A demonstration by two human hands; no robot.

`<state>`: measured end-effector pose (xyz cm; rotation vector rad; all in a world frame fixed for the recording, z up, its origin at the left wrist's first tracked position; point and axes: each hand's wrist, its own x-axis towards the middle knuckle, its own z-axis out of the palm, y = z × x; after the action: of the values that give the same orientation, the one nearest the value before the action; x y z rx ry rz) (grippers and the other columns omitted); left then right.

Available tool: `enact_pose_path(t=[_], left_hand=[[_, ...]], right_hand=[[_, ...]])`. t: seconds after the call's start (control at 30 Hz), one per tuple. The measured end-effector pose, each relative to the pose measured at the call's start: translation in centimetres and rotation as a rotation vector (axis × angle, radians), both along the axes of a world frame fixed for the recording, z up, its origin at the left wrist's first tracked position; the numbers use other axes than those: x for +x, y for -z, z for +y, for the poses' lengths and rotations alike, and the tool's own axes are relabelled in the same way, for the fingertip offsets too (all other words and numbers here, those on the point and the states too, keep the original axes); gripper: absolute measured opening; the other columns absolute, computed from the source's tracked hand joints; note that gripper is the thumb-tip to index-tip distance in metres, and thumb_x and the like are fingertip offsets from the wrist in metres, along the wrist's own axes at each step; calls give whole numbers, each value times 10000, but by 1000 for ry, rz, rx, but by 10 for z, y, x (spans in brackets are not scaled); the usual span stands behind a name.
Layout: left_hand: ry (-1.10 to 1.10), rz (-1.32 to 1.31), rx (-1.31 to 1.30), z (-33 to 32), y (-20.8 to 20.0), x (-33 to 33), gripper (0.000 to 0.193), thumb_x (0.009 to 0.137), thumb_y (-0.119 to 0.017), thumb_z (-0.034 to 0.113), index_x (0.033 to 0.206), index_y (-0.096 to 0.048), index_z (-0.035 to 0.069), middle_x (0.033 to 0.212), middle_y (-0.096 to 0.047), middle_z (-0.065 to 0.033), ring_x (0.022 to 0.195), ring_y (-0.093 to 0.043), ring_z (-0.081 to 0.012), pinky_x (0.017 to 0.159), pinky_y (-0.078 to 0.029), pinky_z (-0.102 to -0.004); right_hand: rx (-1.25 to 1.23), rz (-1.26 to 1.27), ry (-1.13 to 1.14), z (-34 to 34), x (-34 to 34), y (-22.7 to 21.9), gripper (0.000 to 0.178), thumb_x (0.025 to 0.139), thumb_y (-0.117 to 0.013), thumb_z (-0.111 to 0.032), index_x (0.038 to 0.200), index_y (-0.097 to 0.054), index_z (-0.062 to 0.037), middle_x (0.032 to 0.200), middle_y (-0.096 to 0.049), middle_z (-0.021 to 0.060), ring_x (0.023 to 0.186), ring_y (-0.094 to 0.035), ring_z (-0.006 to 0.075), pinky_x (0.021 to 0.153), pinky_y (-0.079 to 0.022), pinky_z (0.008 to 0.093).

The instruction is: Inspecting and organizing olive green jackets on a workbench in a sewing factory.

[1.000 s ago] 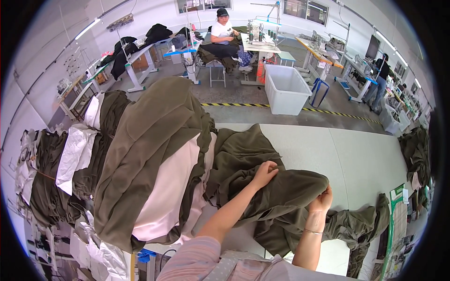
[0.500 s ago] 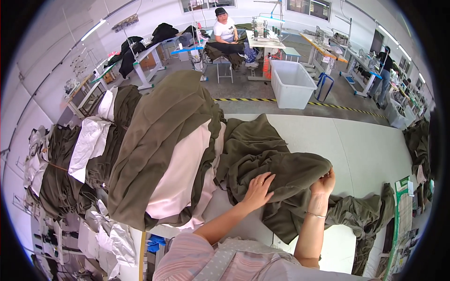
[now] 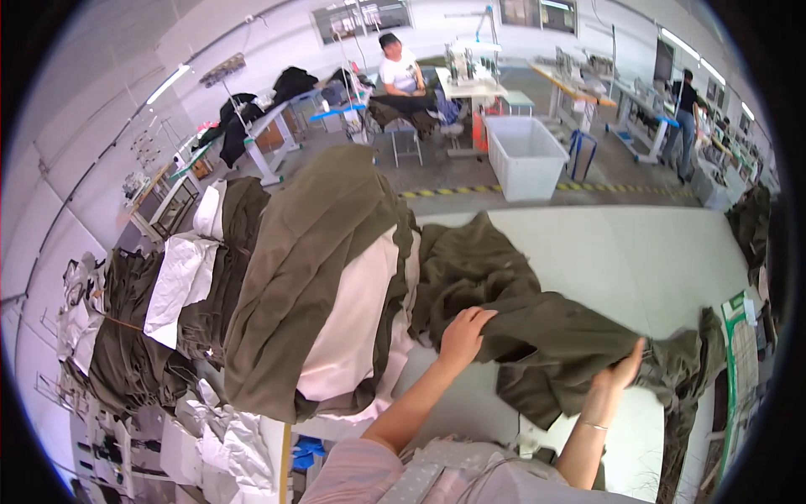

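Note:
A loose olive-green cloth [image 3: 558,332] lies bunched across the white table, stretched between my two hands. At its near left edge my left hand [image 3: 463,338] has its fingers curled over a fold. My right hand [image 3: 620,370] grips the cloth's right end, its fingertips partly hidden by the fabric. Beyond my left hand the cloth gathers into crumpled folds. More olive fabric [image 3: 693,353] trails off the table's right side, past my right hand. A tall heap of olive cloth [image 3: 306,252] with pale pink pieces [image 3: 353,323] stands left of my left hand.
Farther left hang bundled dark fabrics with white sheets [image 3: 180,281]. The white table [image 3: 604,252] reaches to the far right. Beyond it stand a white plastic bin [image 3: 527,160], sewing machines and a seated person [image 3: 399,71]. A green-edged board [image 3: 739,353] stands at right.
My right hand has moved right and slightly nearer, drawing the cloth out longer and flatter. My left hand has gone from resting with spread fingers to gripping its edge. The view has shifted slightly.

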<state>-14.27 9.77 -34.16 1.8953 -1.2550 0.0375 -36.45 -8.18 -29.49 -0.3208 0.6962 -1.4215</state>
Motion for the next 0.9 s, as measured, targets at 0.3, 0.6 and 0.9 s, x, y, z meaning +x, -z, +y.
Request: enact_pose_path(t=[0.3,0.6,0.9], left_hand=[[603,619,611,38,-58,-43,286,809,-536,118,1059,-570,-17,876,-613,-124,870,-576,-154,753,-452,-319],[172,1320,363,122,49,3,403,802,-506,118,1161,-551,-57,1060,-611,-61,965,-555,-175,843,-443,-292],[131,1195,362,135,55,-16,540,921,-531,388,1206,-527,-70,1125,-609,-103,1012,-555,-168,929,-410,-286]], right_hand=[[-1181,1837,-211,-11,241,-101,211,880,-494,-195,852,-627,-33,832,-653,154,779,-630,277,642,-501,389],[-1228,1640,-511,64,48,72,406,731,-673,-133,1124,-568,-135,813,-605,108,777,-604,309,635,-487,386],[-598,1800,-585,61,-39,184,1029,667,-787,-251,1455,-138,-125,768,-639,172,708,-623,348,598,-480,427]])
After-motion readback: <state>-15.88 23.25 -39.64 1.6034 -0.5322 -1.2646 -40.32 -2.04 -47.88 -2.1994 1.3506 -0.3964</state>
